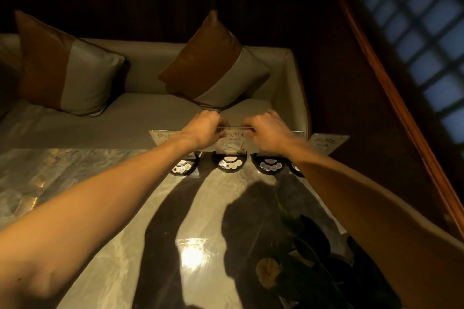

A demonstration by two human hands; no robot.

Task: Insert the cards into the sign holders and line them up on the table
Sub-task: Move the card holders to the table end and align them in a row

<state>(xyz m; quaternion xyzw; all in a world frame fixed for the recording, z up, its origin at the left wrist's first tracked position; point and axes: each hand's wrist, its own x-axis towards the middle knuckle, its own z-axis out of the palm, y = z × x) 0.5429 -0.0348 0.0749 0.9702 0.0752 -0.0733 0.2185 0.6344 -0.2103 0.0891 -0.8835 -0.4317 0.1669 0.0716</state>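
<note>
Along the table edge, both hands' grip on middle sign holder, neighbours close beside.

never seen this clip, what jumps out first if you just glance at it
Two bare arms reach across a glossy marble table, the left hand and right hand gripping the top edge of a clear sign holder that stands at the far edge in a row with others. Behind it, two brown-and-grey cushions lean on a grey sofa. A dark plant with a yellow flower sits near the right forearm.
</note>
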